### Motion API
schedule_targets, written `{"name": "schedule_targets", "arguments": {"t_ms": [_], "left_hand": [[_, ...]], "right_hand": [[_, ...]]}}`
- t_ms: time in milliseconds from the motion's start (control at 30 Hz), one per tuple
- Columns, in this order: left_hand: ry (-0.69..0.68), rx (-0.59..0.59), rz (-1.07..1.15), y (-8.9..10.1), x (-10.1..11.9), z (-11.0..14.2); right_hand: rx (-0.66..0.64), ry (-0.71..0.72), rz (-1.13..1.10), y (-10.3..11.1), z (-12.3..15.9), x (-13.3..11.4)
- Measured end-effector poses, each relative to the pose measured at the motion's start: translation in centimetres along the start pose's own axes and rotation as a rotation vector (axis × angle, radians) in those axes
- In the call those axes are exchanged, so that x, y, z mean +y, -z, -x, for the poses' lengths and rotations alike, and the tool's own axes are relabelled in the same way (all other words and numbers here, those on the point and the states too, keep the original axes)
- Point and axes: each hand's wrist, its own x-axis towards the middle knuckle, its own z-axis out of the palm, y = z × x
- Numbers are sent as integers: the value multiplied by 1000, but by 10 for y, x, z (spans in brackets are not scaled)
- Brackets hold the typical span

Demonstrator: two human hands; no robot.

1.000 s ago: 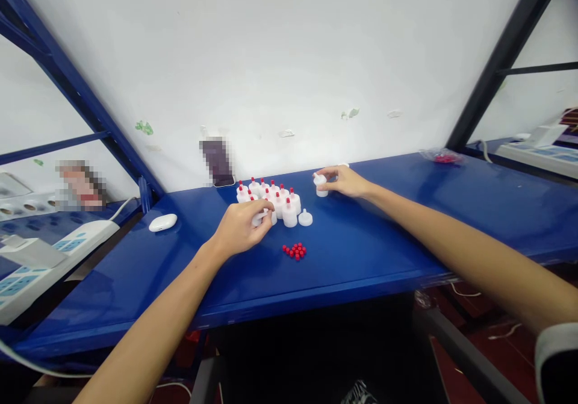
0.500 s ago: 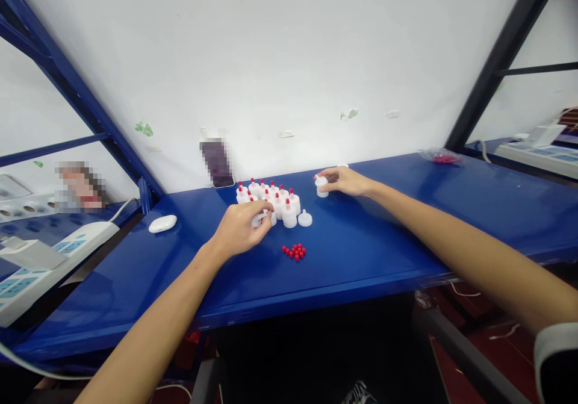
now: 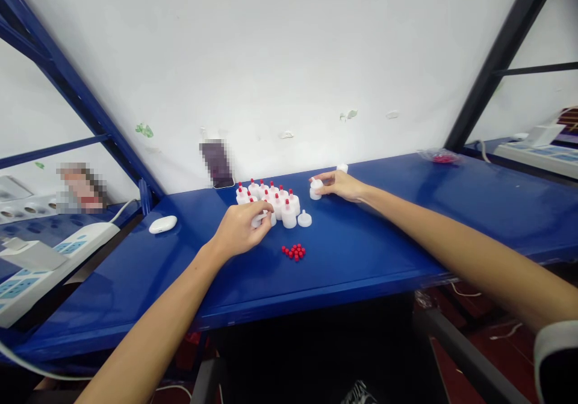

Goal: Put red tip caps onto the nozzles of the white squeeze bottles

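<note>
My right hand (image 3: 339, 185) is closed around a small white bottle (image 3: 315, 193) with a pointed nozzle top and no red tip, upright at the table surface. My left hand (image 3: 241, 229) is closed in a pinch around a white nozzle lid (image 3: 257, 220), partly hidden by the fingers. Just beyond the left hand stands a cluster of white bottles (image 3: 289, 216) with red tips. A loose white nozzle lid (image 3: 304, 218) lies beside the cluster, between the hands. Nearer the front edge lies a small pile of red caps (image 3: 295, 251).
Another white piece (image 3: 342, 168) sits behind my right hand near the wall. A phone (image 3: 217, 163) leans on the wall, a white earbud case (image 3: 163, 224) lies at left, and a plastic bag with red bits (image 3: 441, 156) is at the back right of the blue table (image 3: 361, 253).
My right hand has moved slightly left with the white bottle, uncovering more of the white piece behind it. The left hand stays in place.
</note>
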Motion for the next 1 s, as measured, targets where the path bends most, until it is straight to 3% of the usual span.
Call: {"name": "schedule_targets", "arguments": {"t_ms": [200, 333, 400, 567, 667, 767, 900, 1000], "left_hand": [[-3, -5, -1, -1, -1, 1], [-7, 1, 5, -1, -2, 1], [-1, 0, 5, -1, -2, 1], [3, -14, 4, 0, -1, 0], [-10, 1, 2, 0, -1, 0], [-15, 5, 7, 0, -2, 1], [-7, 1, 4, -2, -3, 2], [-10, -1, 9, -2, -3, 3]], "right_hand": [[-78, 97, 368, -4, 3, -7], [94, 201, 621, -4, 15, -30], [121, 239, 676, -6, 23, -46], [-242, 316, 646, -27, 40, -70], [-332, 377, 659, -37, 42, -70], [-185, 374, 610, -33, 38, -67], [262, 350, 584, -14, 27, -61], [340, 361, 688, -4, 19, -53]]}}
